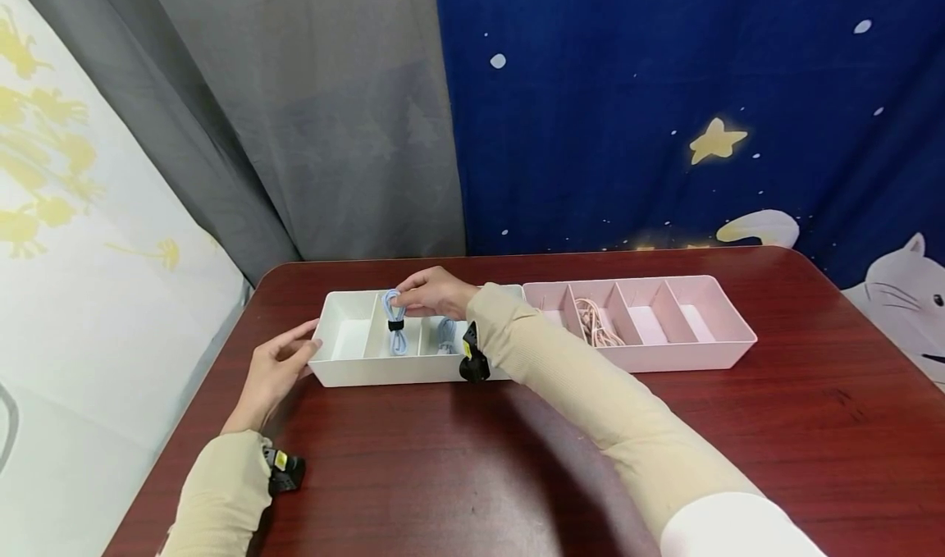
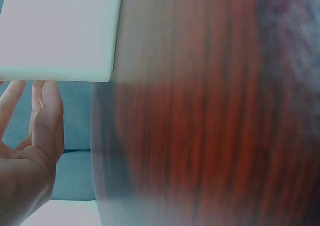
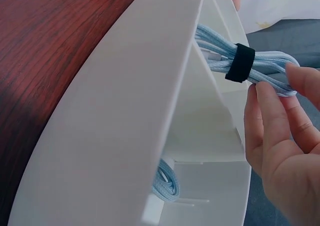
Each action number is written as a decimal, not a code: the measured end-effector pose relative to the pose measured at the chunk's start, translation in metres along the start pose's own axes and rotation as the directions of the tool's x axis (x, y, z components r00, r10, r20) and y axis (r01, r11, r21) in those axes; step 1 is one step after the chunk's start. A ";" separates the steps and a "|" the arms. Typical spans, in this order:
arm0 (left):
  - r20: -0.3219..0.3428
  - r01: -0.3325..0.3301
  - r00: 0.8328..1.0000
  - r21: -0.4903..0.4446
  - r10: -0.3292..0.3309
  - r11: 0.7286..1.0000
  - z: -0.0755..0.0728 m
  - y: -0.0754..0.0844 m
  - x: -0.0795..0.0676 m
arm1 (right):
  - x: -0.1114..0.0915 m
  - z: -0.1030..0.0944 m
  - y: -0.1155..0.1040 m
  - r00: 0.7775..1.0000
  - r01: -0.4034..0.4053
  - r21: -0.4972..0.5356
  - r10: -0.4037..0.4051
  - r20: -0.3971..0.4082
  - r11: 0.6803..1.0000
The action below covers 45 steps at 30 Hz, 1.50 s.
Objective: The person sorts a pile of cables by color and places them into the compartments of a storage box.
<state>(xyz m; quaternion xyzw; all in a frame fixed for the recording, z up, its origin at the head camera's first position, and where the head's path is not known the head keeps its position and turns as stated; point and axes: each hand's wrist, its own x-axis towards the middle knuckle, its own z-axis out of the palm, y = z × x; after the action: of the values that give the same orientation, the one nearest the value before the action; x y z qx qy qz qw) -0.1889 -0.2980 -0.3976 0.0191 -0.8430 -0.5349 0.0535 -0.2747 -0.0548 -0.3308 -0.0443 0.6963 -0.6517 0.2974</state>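
Observation:
My right hand (image 1: 437,293) pinches the looped top of a light-blue braided cable (image 3: 272,60), bundled with a black strap (image 3: 241,63). The bundle hangs upright, its lower end down inside a compartment of the white divided organizer box (image 1: 399,371). Another light-blue cable (image 3: 167,182) lies in the compartment to the right. At the box's left end, my left hand (image 1: 276,370) touches the end wall with its fingertips. Those fingers (image 2: 49,110) look fairly straight in the left wrist view. My right forearm covers the right part of the white box.
A pink divided organizer box (image 1: 664,358) stands end to end with the white one, with pinkish cables (image 1: 596,327) in it. Both sit on a dark red wooden table (image 1: 413,475). Grey and blue curtains (image 1: 591,130) hang behind it.

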 end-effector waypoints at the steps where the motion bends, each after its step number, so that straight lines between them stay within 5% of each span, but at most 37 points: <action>1: 0.000 0.001 1.000 0.000 -0.001 1.000 0.000 0.000 0.000 | 0.000 0.000 0.000 1.000 0.002 -0.004 -0.002 -0.002 1.000; 45: -0.017 0.019 1.000 0.005 -0.019 1.000 0.000 -0.003 0.000 | 0.003 0.020 0.000 0.998 0.047 -0.263 -0.056 -0.028 0.964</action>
<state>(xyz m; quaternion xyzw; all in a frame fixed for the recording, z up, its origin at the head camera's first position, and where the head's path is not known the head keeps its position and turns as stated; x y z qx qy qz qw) -0.1893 -0.2997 -0.4005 0.0319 -0.8436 -0.5331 0.0557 -0.2676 -0.0741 -0.3309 -0.0900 0.7800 -0.5622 0.2595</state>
